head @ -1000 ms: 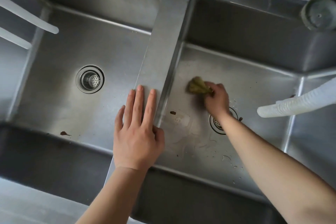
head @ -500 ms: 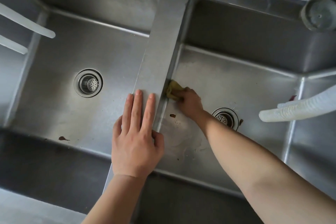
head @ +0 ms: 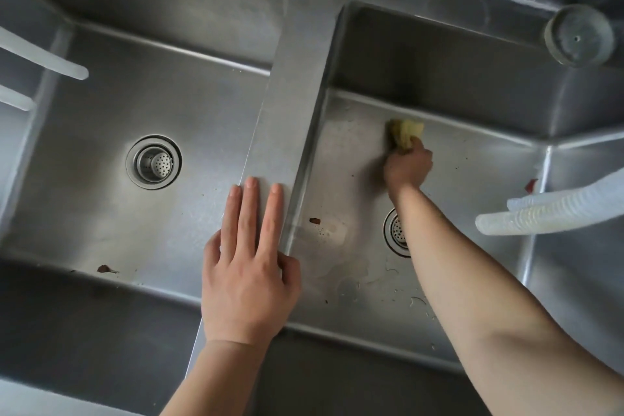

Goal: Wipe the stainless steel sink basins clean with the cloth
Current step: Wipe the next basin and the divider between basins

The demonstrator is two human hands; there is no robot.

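Nearest us, the left hand (head: pixel 248 267) lies flat on the steel divider (head: pixel 287 118) between the two basins, fingers straight and spread a little, holding nothing, thumb tucked over the divider's right edge. Just right of it, on the right basin (head: pixel 472 172) floor, there's a brown scrap (head: pixel 314 220) and some water streaks, and the right forearm crosses over that basin's drain (head: pixel 394 233), hiding half of it. Further in, the right hand (head: pixel 408 167) grips the yellow cloth (head: pixel 405 132), fingers curled round it, pressing it to the basin floor right by the back wall. Over in the left basin (head: pixel 101 132), the strainer drain (head: pixel 154 162) sits bare and a brown fleck (head: pixel 104 268) lies by the front edge. A ribbed white hose (head: pixel 540 213) pokes in from the right, and a round grey cap (head: pixel 578 35) sits on the far rim
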